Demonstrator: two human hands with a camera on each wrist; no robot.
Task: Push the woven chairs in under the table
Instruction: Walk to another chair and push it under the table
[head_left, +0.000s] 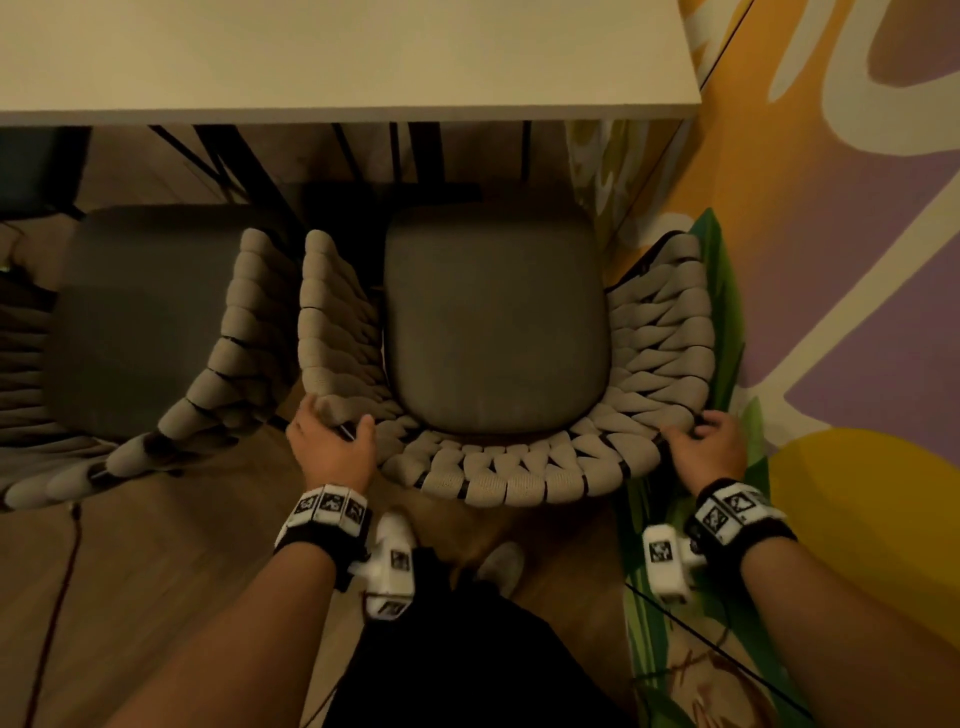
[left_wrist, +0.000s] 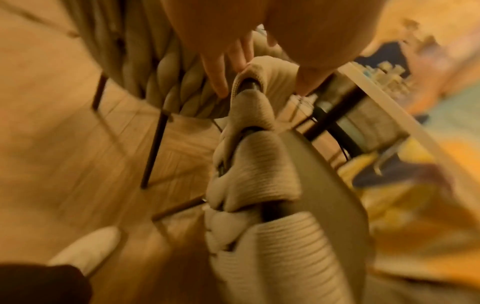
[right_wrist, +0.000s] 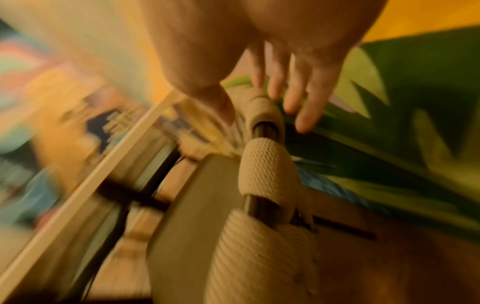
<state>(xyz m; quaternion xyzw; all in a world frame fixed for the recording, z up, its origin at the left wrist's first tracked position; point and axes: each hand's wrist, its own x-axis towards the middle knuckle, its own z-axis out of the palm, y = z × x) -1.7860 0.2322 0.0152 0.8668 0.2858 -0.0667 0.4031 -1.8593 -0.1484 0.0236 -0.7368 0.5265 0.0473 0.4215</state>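
Observation:
A woven chair (head_left: 519, 480) with a grey seat cushion (head_left: 496, 322) stands before the white table (head_left: 337, 57), its front under the table edge. My left hand (head_left: 332, 441) grips the left corner of the chair's curved back rim, thumb inside. My right hand (head_left: 701, 444) holds the right corner. In the left wrist view the fingers (left_wrist: 215, 74) and the thumb (left_wrist: 303, 82) straddle the woven rim (left_wrist: 257, 176). The blurred right wrist view shows the thumb (right_wrist: 221, 111) and fingers (right_wrist: 306, 115) on either side of the rim (right_wrist: 267, 170). A second woven chair (head_left: 228, 358) stands to the left, angled.
A painted wall (head_left: 831, 260) runs close along the chair's right side. Dark table legs (head_left: 249, 171) show under the tabletop. The floor (head_left: 156, 597) is wood, with a thin cable (head_left: 62, 571) at the left. My shoe (head_left: 501, 564) is just behind the chair.

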